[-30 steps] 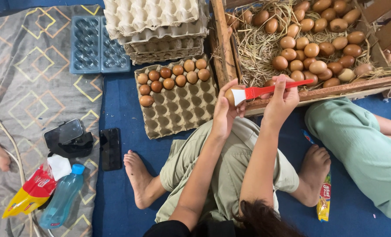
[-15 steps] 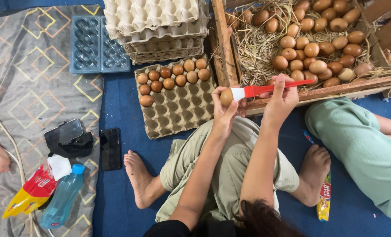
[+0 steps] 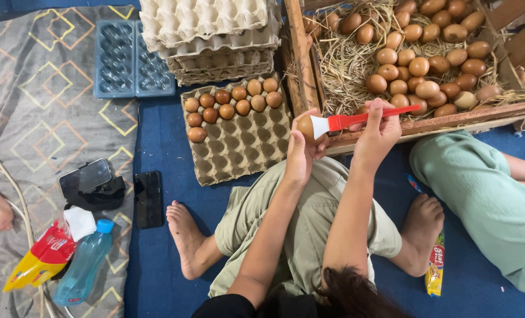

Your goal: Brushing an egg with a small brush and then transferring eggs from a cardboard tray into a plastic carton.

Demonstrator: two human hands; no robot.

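From the head camera, looking down over my own lap, my left hand point(image 3: 300, 154) is closed around a brown egg point(image 3: 305, 126), fingers cupped behind it so its front face stays bare, just in front of the wooden crate point(image 3: 295, 53) edge. My right hand point(image 3: 380, 132) is pinched shut on the red handle of a small brush point(image 3: 356, 121), whose white bristles touch the egg's side. I judge the egg light, rigid and brittle: the shell takes no squeezing and is smooth enough to slip, so I cradle it along its length with finger pads spread, not at one point. The brush handle is stiff plastic and light, and I hold it near its far end like a pen, which keeps the pressure of the soft bristles gentle. Beside my left hand lies a cardboard egg tray point(image 3: 239, 138) on the blue mat point(image 3: 156, 253), with brown eggs filling its top rows only. In the crate, more eggs rest on straw point(image 3: 348, 59). A stack of empty trays point(image 3: 215, 35) stands behind the filled one. Another person's green-clad leg point(image 3: 480, 188) lies to my right.
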